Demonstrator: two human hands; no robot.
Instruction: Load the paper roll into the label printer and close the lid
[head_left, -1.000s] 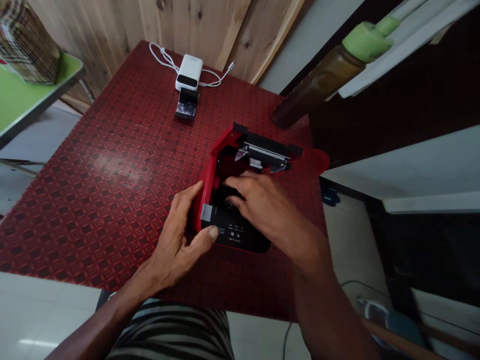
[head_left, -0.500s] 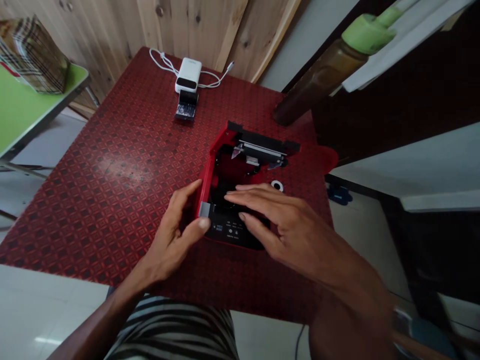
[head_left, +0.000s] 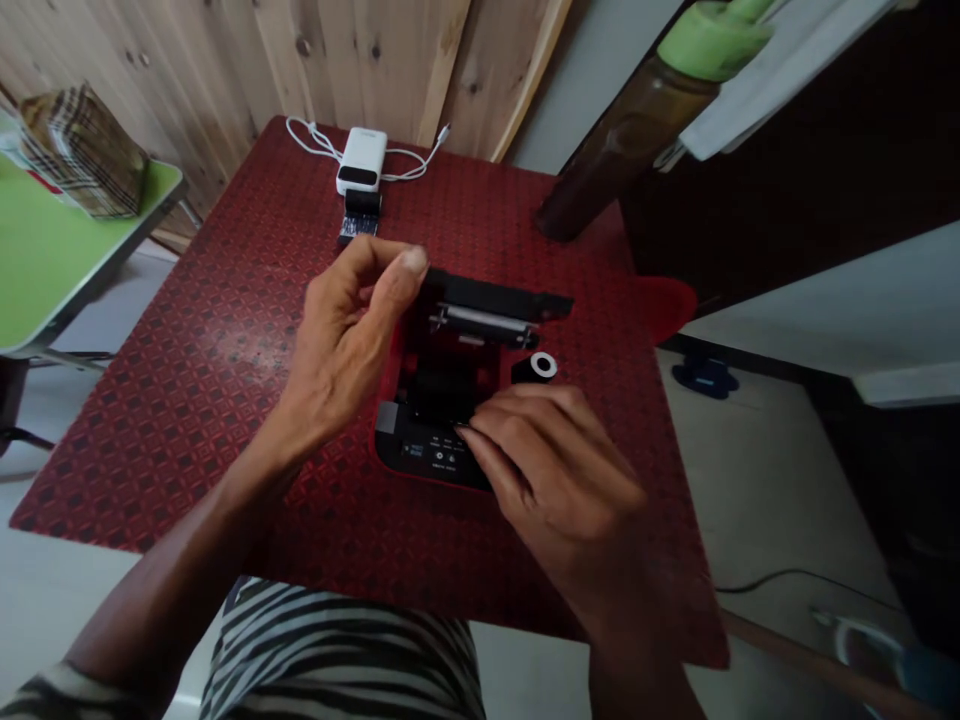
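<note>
I see the red printer [head_left: 421, 452] sitting near the middle of the red patterned table [head_left: 225, 330], its lid [head_left: 495, 300] swung up and back so the paper bay is open. My left hand [head_left: 345, 330] is raised at the printer's left side, fingers half curled, with the thumb tip at the lid's near left corner; I cannot tell whether it actually pinches the lid or only touches it. My right hand [head_left: 559, 475] holds nothing: its fingers are loosely bent and spread a little, with the tips resting on the front lip of the bay, just above the dark button panel. 1 small black roll [head_left: 534, 367] with a white core lies on the table just beside the printer's right edge, apart from both hands. At the far end of the table sit a white power bank [head_left: 361, 160] with its white cable [head_left: 319, 140], and a small black piece [head_left: 358, 214] just in front of it. A brown bottle [head_left: 630, 130] with a green cap stands at the far right corner.
</note>
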